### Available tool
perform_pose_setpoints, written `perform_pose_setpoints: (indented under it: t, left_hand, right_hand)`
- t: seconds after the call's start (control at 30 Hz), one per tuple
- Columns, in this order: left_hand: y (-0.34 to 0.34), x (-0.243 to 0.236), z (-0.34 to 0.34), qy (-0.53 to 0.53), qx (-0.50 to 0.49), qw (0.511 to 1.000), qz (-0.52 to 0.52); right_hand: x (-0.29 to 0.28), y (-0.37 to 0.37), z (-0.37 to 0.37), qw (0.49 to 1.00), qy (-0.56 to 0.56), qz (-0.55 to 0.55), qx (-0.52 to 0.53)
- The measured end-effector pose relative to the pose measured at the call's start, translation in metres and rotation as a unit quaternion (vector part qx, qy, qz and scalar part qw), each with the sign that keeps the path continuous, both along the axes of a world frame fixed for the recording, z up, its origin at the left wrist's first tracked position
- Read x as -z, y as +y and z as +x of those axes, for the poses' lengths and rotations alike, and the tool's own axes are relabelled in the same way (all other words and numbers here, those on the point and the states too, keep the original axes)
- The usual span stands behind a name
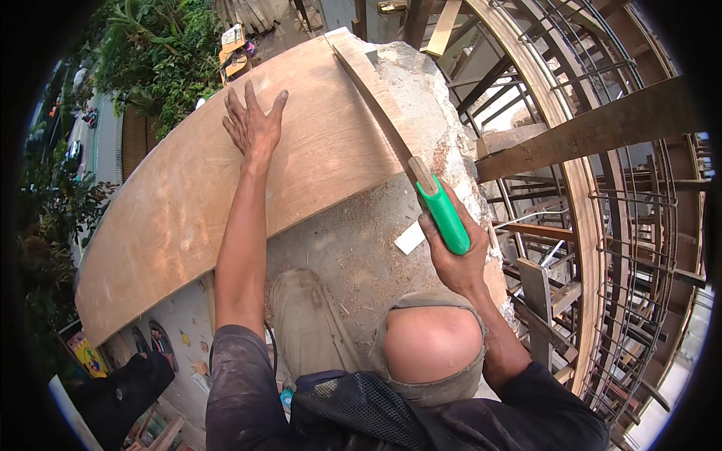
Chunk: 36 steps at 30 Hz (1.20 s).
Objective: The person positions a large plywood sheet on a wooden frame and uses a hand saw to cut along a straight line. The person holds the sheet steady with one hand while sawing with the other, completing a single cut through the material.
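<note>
A wide plywood sheet [184, 199] lies across a rough concrete ledge in front of me. My left hand [254, 124] rests on its face with the fingers spread, holding nothing. My right hand [459, 248] is wrapped round the green handle of a handsaw [376, 113]. The saw's long blade slants away from me to the far edge, lying along a line near the sheet's right end. A narrow strip of plywood [368, 75] shows to the right of the blade. Whether the blade sits within a cut along its whole length, I cannot tell.
Broken concrete [421, 98] edges the ledge on the right. Beyond it stand rebar cages [632, 248] and timber beams [594, 124], with gaps between. A white offcut [410, 237] and sawdust lie near my knees. Another person's dark-clothed leg [124, 391] is at lower left; a street lies far below.
</note>
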State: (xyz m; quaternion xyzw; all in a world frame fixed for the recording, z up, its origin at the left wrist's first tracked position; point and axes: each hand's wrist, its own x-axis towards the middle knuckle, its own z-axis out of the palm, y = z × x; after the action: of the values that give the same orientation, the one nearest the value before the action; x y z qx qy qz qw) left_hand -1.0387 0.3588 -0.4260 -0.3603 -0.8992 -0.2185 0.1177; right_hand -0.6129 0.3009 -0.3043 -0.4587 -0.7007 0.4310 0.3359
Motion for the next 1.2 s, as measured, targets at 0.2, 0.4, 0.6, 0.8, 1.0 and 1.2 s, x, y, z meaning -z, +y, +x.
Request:
perform_pose_setpoints:
  t: [0.2, 0.4, 0.6, 0.8, 1.0, 1.2]
  left_hand:
    - [0.122, 0.030, -0.110, -0.053, 0.055, 0.983, -0.165]
    - [0.149, 0.057, -0.098, -0.050, 0.057, 0.987, -0.141]
    - [0.164, 0.066, -0.144, -0.046, 0.062, 0.984, -0.163]
    - [0.168, 0.071, -0.147, -0.039, 0.048, 0.993, -0.100]
    - [0.160, 0.065, -0.130, -0.028, 0.056, 0.996, -0.060]
    - [0.159, 0.077, -0.126, -0.034, 0.058, 0.993, -0.096]
  right_hand:
    - [-0.019, 0.008, -0.005, 0.998, -0.034, -0.044, -0.007]
    - [-0.002, 0.041, -0.062, 0.993, -0.086, -0.079, 0.008]
    - [0.010, 0.025, -0.045, 0.996, -0.070, -0.048, 0.006]
    - [-0.007, 0.062, -0.086, 0.989, -0.110, -0.094, -0.002]
    - [-0.023, 0.013, -0.047, 0.993, -0.113, -0.042, 0.005]
    - [0.035, 0.035, -0.069, 0.992, -0.088, -0.085, 0.007]
